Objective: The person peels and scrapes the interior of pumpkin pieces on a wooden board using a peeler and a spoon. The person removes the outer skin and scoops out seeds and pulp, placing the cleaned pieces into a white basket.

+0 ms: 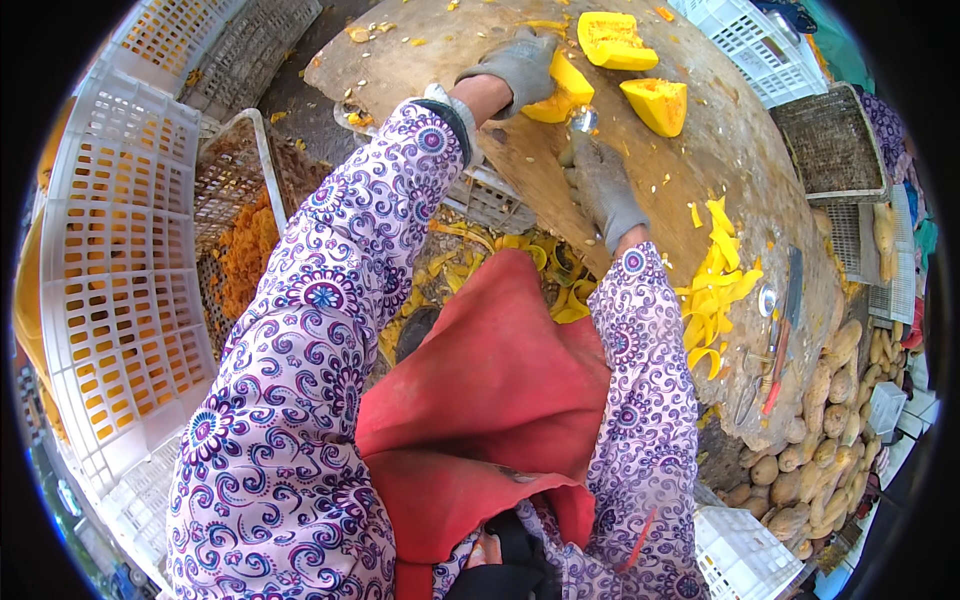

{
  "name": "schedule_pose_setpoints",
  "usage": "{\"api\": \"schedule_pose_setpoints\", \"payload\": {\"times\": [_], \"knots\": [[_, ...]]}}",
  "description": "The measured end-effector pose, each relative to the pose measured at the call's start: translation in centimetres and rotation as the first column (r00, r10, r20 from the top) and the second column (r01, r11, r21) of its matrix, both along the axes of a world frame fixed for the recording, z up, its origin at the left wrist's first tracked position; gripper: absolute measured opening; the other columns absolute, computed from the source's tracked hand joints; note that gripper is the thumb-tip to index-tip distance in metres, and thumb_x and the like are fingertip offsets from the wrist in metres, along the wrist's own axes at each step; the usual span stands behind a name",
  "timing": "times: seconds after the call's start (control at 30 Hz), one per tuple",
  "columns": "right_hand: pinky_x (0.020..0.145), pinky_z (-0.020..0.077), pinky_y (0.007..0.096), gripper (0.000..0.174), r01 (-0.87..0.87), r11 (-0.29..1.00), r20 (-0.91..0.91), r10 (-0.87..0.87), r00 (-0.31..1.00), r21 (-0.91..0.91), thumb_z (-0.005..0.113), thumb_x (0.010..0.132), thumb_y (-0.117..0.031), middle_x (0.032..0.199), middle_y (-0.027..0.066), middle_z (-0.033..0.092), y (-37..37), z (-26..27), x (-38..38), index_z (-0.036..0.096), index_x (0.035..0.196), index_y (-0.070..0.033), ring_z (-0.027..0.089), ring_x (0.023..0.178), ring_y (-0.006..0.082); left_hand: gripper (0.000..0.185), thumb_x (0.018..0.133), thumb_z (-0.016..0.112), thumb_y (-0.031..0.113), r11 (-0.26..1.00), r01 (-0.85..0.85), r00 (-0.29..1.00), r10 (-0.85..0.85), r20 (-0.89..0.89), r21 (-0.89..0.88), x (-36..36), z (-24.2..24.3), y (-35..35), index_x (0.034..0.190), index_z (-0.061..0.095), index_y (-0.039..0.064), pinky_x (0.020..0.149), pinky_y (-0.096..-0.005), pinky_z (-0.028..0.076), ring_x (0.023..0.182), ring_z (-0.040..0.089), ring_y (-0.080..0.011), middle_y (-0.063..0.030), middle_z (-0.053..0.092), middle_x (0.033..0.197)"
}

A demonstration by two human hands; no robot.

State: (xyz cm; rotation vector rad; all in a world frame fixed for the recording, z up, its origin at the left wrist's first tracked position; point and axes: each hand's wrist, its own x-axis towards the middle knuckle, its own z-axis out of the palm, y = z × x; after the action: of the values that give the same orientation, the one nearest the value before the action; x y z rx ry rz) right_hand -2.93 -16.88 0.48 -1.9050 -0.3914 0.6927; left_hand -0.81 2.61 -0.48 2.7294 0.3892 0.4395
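My left hand (517, 71), in a grey work glove, holds down a peeled yellow pumpkin piece (564, 88) on the worn wooden board (517, 154). In my right hand (606, 184), also gloved, is a metal spoon (583, 118); its shiny bowl is at the near right end of that piece. The cut face of the held piece is mostly hidden from me. Beyond it lies a peeled chunk (616, 45) with its stringy orange hollow showing. Another peeled chunk (654, 106) rests to the right, with orange flesh on top.
Yellow peel strips (712, 277), a second spoon (766, 298) and a long knife (789, 300) lie on the board's right. Whole pumpkins (817, 457) are heaped beyond its edge. At left stand a white plastic crate (124, 277) and a basket of orange pulp (251, 251). Peelings (450, 262) lie below.
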Motion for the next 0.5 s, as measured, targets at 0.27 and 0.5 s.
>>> {"api": "schedule_pose_setpoints", "payload": {"times": [0.27,0.5], "knots": [[0.035,0.0192,0.0222,0.034,0.112,0.993,-0.370,-0.096,0.924,0.022,0.045,0.088,-0.043,0.053,-0.0076,0.032,0.1,3.0,-0.9,0.047,0.074,-0.012,0.024,0.039,0.0051,0.059,0.075,0.065,0.023,0.986,0.151,0.983,-0.157,-0.098,-0.067,1.1,0.0,0.9,0.128,0.048,0.007,0.096,-0.0378,0.043,0.115,0.052,-0.0339,-0.0209,0.053,0.123],[0.034,0.0174,0.0210,0.030,0.092,0.992,-0.444,-0.044,0.895,0.088,0.046,0.088,-0.041,0.052,-0.0083,0.031,-0.2,3.2,-0.8,0.045,0.073,-0.014,0.023,0.038,0.0042,0.051,0.086,0.051,0.036,0.925,0.326,0.944,-0.304,0.131,-0.197,1.6,-0.6,2.2,0.130,0.049,0.010,0.102,-0.0386,0.035,0.123,0.043,-0.0320,-0.0200,0.050,0.129]]}}
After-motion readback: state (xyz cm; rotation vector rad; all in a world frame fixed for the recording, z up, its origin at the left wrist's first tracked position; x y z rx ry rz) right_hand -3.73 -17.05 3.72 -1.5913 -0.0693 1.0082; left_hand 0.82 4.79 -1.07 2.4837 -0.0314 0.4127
